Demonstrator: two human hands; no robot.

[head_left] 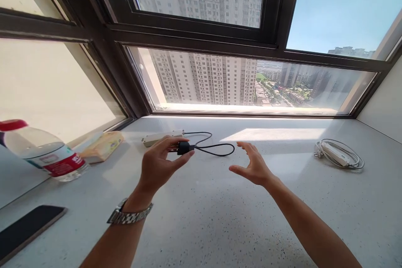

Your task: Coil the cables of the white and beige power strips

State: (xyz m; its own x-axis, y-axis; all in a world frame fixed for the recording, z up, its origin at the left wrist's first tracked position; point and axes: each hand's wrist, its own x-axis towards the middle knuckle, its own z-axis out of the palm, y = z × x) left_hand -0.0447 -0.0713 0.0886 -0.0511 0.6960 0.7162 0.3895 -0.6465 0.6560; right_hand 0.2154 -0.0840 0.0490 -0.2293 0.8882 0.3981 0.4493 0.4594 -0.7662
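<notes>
My left hand (pixel 161 163) pinches a small black plug (pixel 183 148) between thumb and fingers, just above the white speckled sill (pixel 220 217). A thin black cable (pixel 213 146) loops from the plug across the sill toward a white power strip (pixel 157 137) lying behind my hand. My right hand (pixel 253 165) hovers to the right of the cable loop with its fingers spread and curved, holding nothing. A metal watch (pixel 128 215) sits on my left wrist.
A plastic water bottle (pixel 44 153) with a red cap and label stands at the left, beside a yellow tissue pack (pixel 102 146). A dark phone (pixel 27 230) lies at the lower left. A second white power strip with coiled cord (pixel 341 155) rests at right, below the window (pixel 238 79).
</notes>
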